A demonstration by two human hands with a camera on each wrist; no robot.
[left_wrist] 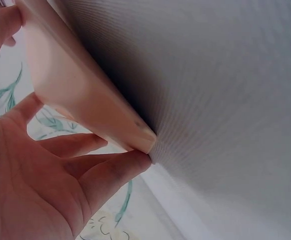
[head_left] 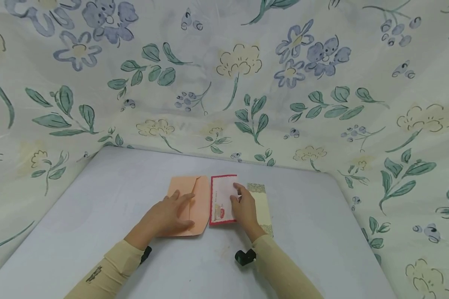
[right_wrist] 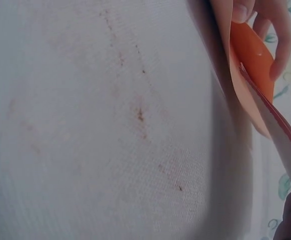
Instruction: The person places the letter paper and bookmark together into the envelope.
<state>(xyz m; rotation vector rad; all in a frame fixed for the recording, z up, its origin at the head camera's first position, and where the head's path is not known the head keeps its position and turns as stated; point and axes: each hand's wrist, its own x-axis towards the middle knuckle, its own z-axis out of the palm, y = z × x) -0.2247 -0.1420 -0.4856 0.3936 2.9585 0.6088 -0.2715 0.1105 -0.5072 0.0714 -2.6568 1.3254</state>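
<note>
A peach envelope (head_left: pixel 200 211) lies under my left hand (head_left: pixel 166 214), whose fingers spread across it and grip it. In the left wrist view the envelope (left_wrist: pixel 70 80) tilts above the table, with fingertips at its edge. Its mouth gapes in the right wrist view, showing a brighter orange inside (right_wrist: pixel 253 50). My right hand (head_left: pixel 245 209) holds a white card (head_left: pixel 222 193) with a red border and a small picture by its right side. The card's left edge meets the envelope's mouth; how far it enters, I cannot tell.
A pale yellow card (head_left: pixel 262 205) with glittery bands at its ends lies partly behind the right hand. Everything is on a white table (head_left: pixel 303 232), backed by a floral sheet (head_left: pixel 209 104). Black wrist cameras, such as the right one (head_left: pixel 244 257), hang under both wrists.
</note>
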